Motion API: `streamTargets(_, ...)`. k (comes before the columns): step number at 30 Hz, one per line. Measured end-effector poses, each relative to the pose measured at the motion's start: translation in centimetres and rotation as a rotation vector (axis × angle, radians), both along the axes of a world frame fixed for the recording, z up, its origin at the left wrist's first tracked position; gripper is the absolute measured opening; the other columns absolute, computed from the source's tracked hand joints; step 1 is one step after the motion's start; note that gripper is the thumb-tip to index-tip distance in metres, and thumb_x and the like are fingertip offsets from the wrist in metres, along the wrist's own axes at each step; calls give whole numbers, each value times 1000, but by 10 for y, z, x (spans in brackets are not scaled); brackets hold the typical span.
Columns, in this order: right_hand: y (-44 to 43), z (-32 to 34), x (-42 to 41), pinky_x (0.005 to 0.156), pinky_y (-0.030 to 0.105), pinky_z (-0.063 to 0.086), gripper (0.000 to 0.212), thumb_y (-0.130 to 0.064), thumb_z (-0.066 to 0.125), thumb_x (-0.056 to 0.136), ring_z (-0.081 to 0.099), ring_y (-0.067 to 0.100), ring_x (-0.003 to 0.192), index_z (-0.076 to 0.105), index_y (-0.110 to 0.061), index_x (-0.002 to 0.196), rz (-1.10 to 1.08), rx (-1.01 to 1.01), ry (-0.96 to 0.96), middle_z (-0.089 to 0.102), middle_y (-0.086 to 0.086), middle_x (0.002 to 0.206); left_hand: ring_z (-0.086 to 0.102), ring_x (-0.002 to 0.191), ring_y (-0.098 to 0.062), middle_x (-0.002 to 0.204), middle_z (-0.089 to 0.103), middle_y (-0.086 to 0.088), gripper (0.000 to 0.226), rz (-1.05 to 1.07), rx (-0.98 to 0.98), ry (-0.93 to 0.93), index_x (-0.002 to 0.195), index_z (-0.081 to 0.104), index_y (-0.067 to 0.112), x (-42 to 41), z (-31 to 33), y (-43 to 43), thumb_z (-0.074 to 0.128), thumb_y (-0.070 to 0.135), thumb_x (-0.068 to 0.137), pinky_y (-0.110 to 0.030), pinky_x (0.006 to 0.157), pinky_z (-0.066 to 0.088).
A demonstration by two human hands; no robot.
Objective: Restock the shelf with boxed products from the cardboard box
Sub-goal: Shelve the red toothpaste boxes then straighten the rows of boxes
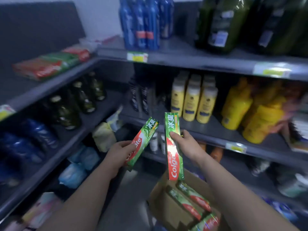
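My left hand (119,153) grips a green and red toothpaste box (143,140), tilted up to the right. My right hand (185,144) holds a second toothpaste box (173,157) nearly upright, thumb across its front. Both are raised in front of the corner shelves. Below my right arm a brown cardboard box (165,209) stands on the floor with several more toothpaste boxes (191,199) lying in it. On the upper left shelf (50,85) lie more toothpaste boxes (50,64) in a row.
Grey shelves meet in a corner. Blue bottles (141,22) and dark green jugs (221,24) stand on the top right shelf. Yellow bottles (193,100) fill the middle right shelf. Green glass bottles (80,100) and blue packs (30,140) sit on the left shelf.
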State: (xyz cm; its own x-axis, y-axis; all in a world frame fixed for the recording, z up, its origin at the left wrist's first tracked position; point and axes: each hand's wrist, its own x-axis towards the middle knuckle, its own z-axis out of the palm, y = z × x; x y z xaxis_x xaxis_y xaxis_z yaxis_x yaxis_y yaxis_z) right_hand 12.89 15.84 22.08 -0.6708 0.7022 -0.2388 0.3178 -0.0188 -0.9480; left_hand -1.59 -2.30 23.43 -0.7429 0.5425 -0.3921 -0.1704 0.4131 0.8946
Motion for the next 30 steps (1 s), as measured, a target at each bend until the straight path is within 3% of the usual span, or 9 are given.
streamTargets(3, -29, 49, -46, 74, 36, 46, 45, -53, 63, 83, 64, 21, 76, 50, -12, 95, 135, 5, 60, 70, 5, 88, 59, 59, -20, 69, 70, -5, 24, 167, 93, 16, 87, 72, 17, -26, 41, -43, 67, 23, 64, -25, 54, 46)
streamTargets(5, -37, 65, -61, 70, 33, 43, 34, -43, 64, 87, 58, 17, 72, 50, -13, 92, 165, -17, 137, 65, 5, 84, 59, 54, -17, 72, 69, -8, 13, 200, 154, 24, 87, 70, 15, -36, 55, -54, 67, 13, 74, -24, 49, 45)
streamTargets(7, -50, 84, -87, 76, 32, 45, 31, -41, 68, 84, 58, 16, 76, 54, -14, 90, 200, -25, 182, 65, 7, 86, 61, 53, -13, 79, 70, -8, 19, 290, 202, 49, 96, 68, 14, -52, 74, -75, 66, 5, 80, -22, 47, 47)
streamTargets(11, -96, 121, -151, 95, 54, 47, 35, -56, 77, 60, 64, 29, 88, 63, -27, 74, 285, -63, 278, 69, 19, 97, 66, 66, -21, 89, 73, -10, 40, 456, 307, 70, 107, 67, 15, -98, 111, -144, 76, 12, 68, -31, 60, 52)
streamTargets(14, -133, 149, -196, 78, 48, 48, 39, -52, 76, 61, 60, 28, 84, 63, -22, 83, 317, -71, 403, 66, 16, 93, 65, 59, -17, 88, 73, -9, 42, 514, 354, 122, 108, 66, 15, -130, 136, -193, 75, 15, 67, -24, 50, 49)
streamTargets(16, -160, 167, -223, 68, 44, 50, 31, -41, 74, 75, 60, 26, 76, 60, -19, 91, 334, -80, 472, 65, 13, 89, 64, 58, -17, 90, 72, -11, 34, 549, 377, 153, 110, 66, 13, -151, 151, -225, 70, 11, 77, -25, 50, 50)
streamTargets(19, -192, 187, -266, 47, 25, 44, 16, -23, 64, 89, 53, 16, 59, 52, -14, 94, 364, -86, 553, 60, 5, 75, 64, 62, -18, 90, 74, -11, 30, 630, 375, 211, 111, 67, 12, -181, 171, -269, 65, 11, 81, -29, 55, 51)
streamTargets(24, -235, 208, -322, 52, 23, 48, 15, -20, 61, 93, 56, 13, 60, 48, -19, 86, 423, -139, 633, 61, 4, 83, 65, 68, -21, 94, 72, -16, 27, 757, 430, 258, 110, 64, 4, -218, 197, -318, 67, 9, 83, -28, 57, 52)
streamTargets(30, -260, 212, -388, 58, 25, 54, 26, -24, 65, 90, 59, 18, 68, 46, -10, 101, 500, -170, 607, 57, 15, 100, 69, 80, -22, 105, 69, -13, 48, 797, 348, 312, 124, 55, 9, -264, 206, -354, 72, 10, 80, -30, 60, 51)
